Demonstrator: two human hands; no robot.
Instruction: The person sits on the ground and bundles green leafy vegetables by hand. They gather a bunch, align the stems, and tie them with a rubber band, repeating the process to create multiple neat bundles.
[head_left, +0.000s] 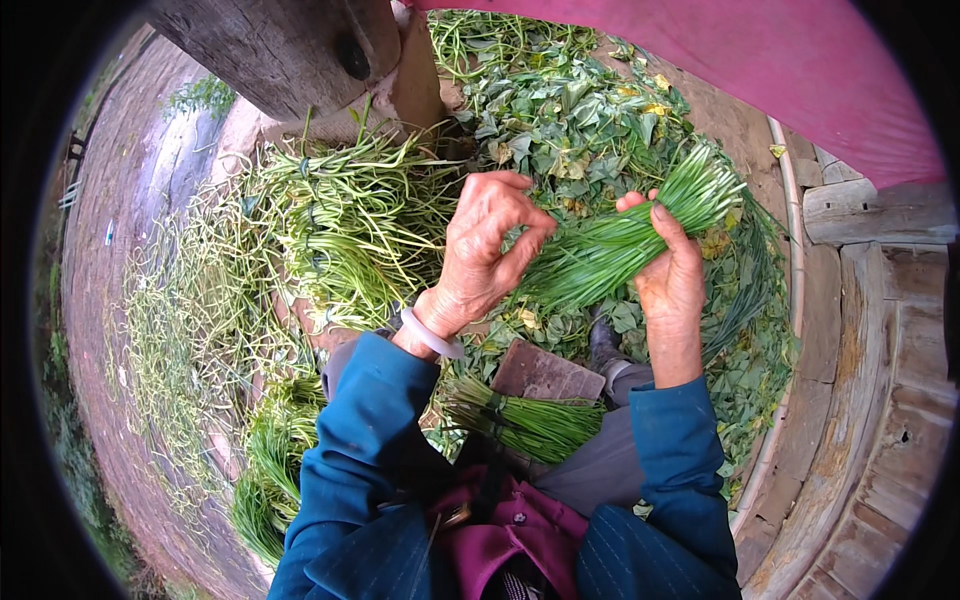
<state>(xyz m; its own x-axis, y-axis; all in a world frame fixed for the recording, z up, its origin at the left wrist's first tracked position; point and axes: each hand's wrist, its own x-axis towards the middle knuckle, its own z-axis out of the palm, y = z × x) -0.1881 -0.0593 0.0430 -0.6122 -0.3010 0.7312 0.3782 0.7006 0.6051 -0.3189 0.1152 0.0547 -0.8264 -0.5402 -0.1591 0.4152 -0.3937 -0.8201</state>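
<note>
My right hand [672,285] is wrapped round a bunch of green chives [608,250]. Its pale cut ends point up to the right, and the green leaves fan out down to the left. My left hand [485,250], with a pale bangle [432,335] at the wrist, is beside the leaves with its fingers curled and thumb and forefinger close together. Whatever it may pinch is too small to make out. Below, by my legs, lies a bundle of green stems [530,425] with a dark tie, next to a flat brown block [548,372].
Several tied bundles of long pale-green stems [345,225] are stacked at the left, with loose stems [190,320] strewn beyond. More chives [270,480] lie lower left. Cut leaves [570,120] cover the ground ahead. A wooden post [285,50] stands far left; planks [870,400] edge the right.
</note>
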